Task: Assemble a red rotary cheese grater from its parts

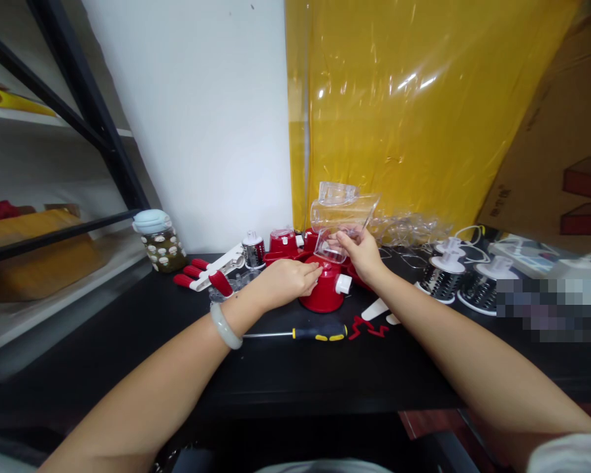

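Observation:
A red rounded base (321,295) with a white knob on its right side stands on the black table. My left hand (290,282), with a pale bangle at the wrist, lies with its fingers together against the upper left of this base. Above the base, my right hand (360,253) grips a clear plastic housing (342,213) that has a wide funnel-like opening. The housing's lower end is at the top of the base; whether they touch is hard to tell. In front lies a screwdriver (320,331) with a black and yellow handle.
Red strips (369,327) and white pieces lie right of the screwdriver. Further right stand metal grater drums (440,277). Behind are more red bases (282,244) and clear parts. White-and-red handles (211,272) and a lidded jar (160,243) are at the left.

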{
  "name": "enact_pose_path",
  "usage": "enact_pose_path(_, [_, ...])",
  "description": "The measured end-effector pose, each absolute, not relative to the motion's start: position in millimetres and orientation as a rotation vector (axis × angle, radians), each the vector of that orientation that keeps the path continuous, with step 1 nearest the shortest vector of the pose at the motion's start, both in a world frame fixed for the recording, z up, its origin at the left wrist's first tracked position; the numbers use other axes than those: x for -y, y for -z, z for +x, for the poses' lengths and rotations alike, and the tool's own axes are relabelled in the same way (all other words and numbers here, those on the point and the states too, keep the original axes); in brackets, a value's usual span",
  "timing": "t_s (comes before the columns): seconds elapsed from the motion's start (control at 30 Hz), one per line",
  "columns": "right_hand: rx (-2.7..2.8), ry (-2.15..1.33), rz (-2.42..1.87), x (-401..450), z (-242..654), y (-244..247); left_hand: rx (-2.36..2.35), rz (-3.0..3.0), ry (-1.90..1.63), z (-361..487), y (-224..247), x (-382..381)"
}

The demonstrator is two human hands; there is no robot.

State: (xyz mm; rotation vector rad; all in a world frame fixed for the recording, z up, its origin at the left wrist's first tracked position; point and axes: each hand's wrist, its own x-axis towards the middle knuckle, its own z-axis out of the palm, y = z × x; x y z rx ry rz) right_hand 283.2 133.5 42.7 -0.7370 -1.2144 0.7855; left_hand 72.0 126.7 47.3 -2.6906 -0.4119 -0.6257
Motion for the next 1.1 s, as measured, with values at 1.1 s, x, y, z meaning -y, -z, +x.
enact_pose_path(1.1, [1.437,-0.695,-0.814,-125.4,276.7,-33.1,1.359,-3.28,1.418,68.9,-40.3,-153.5])
